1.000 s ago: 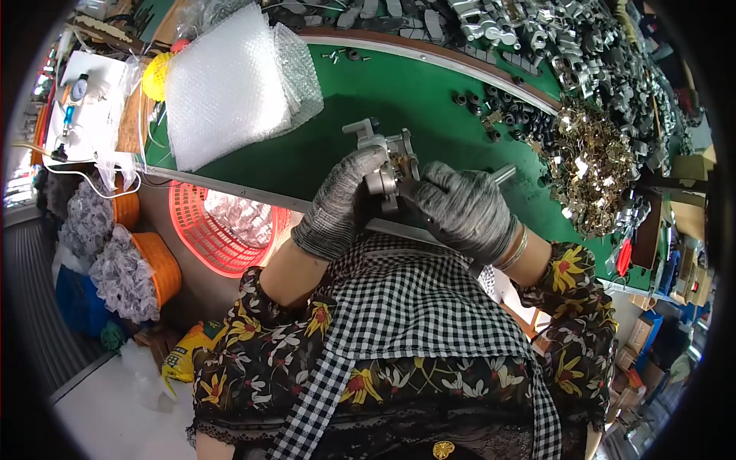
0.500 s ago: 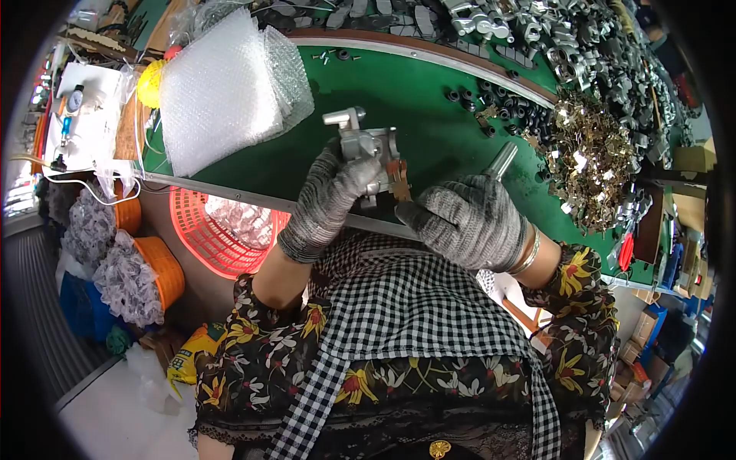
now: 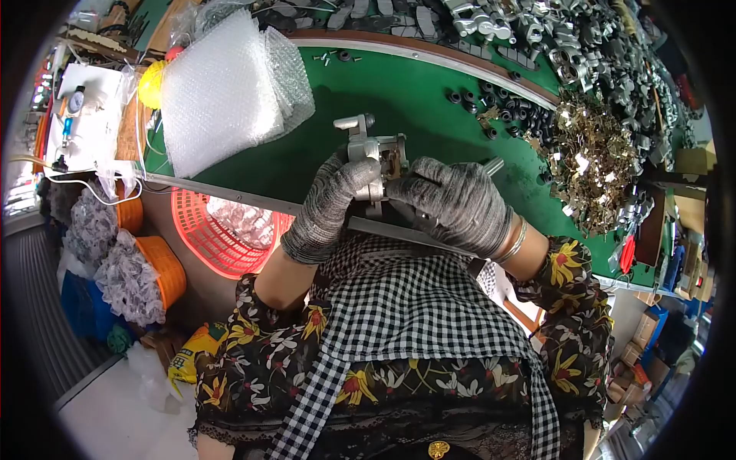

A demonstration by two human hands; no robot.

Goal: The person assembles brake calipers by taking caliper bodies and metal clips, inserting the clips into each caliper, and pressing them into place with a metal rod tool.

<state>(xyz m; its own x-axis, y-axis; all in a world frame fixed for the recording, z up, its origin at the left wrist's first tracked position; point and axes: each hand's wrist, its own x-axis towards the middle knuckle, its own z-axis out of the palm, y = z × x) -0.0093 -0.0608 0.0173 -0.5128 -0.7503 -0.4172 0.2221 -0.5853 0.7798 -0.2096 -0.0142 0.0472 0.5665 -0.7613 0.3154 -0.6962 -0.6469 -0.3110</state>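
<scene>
My left hand (image 3: 326,203), in a grey striped glove, is closed around a silver brake caliper (image 3: 373,149) held above the front edge of the green bench. A brownish metal clip (image 3: 392,165) shows in the caliper's opening. My right hand (image 3: 456,203), gloved alike, has its fingers curled against the right side of the caliper, and they partly cover the clip. From behind the right hand sticks out the end of a silver cylindrical tool (image 3: 493,165); the rest of it is hidden in the grip.
Bubble wrap sheets (image 3: 222,96) lie on the bench at left. Black rubber pieces (image 3: 506,107) and a heap of brassy clips (image 3: 590,165) are at right, with piled caliper parts (image 3: 567,46) behind. A red basket (image 3: 230,230) stands below the bench's left edge.
My right hand has moved left and closer to the caliper, the silver tool shifting with it. The caliper has moved slightly right and turned, and the clip is now more covered.
</scene>
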